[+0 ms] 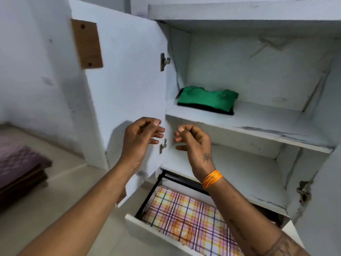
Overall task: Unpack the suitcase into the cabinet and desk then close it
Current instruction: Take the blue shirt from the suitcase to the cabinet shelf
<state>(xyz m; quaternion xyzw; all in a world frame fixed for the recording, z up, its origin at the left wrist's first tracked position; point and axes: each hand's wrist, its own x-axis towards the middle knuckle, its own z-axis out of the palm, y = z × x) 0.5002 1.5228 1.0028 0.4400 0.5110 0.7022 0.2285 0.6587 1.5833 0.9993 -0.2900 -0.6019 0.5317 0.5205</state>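
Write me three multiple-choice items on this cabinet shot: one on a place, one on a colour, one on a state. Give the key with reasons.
1. Where does the folded green garment lie?
A. upper shelf
B. open drawer
C. floor

2. What colour is the band on the right wrist?
A. blue
B. orange
C. white

3. How is the drawer under the shelves?
A. pulled open
B. shut
C. taken out

Key: 1 A, it sits on the upper shelf; 2 B, orange threads circle the wrist; 3 A, the checked cloth inside shows.

Pale plastered wall [33, 61] at 10 o'clock; light tiled floor [60, 206] at 7; low wooden bench with purple cushion [18, 163] at 9.
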